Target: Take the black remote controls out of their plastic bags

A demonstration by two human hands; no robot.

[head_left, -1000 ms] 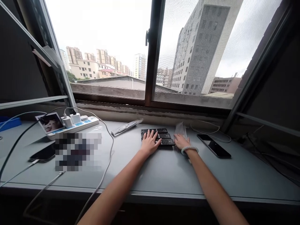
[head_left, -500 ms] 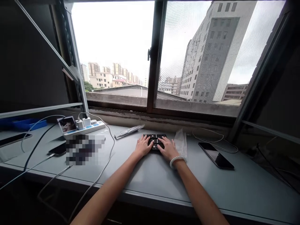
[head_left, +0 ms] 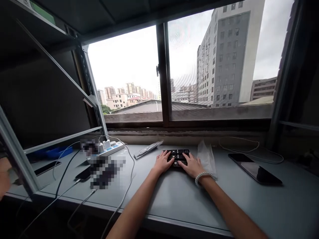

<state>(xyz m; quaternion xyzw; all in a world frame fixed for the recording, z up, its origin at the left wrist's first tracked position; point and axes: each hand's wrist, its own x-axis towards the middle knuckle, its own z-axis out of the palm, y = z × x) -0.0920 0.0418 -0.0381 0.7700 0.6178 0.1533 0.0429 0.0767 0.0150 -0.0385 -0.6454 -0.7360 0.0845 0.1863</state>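
Three black remote controls (head_left: 177, 156) with small buttons appear to lie crosswise on the desk, one in front of another. On their left ends rests my left hand (head_left: 163, 162), fingers spread and thumb toward the middle. My right hand (head_left: 193, 166), with a pale beaded bracelet (head_left: 204, 176) at the wrist, lies over their right ends in the same way. Both hands are open and touch the remotes from above; neither is wrapped round them. A clear plastic bag (head_left: 206, 156) lies beside my right hand. Behind my left hand is another plastic sleeve (head_left: 149, 148), its contents unclear.
A black phone (head_left: 255, 169) lies at the right, near a thin white cable (head_left: 270, 161). At the left are a white power strip (head_left: 113, 148), cables, another phone (head_left: 83, 174) and a blue tray (head_left: 58, 152). Part of another person (head_left: 3, 177) shows at the far left edge.
The view has tilted up and turned left, so the desk items sit lower and farther right. Both hands stay on the remote controls. Part of another person has come into view at left.
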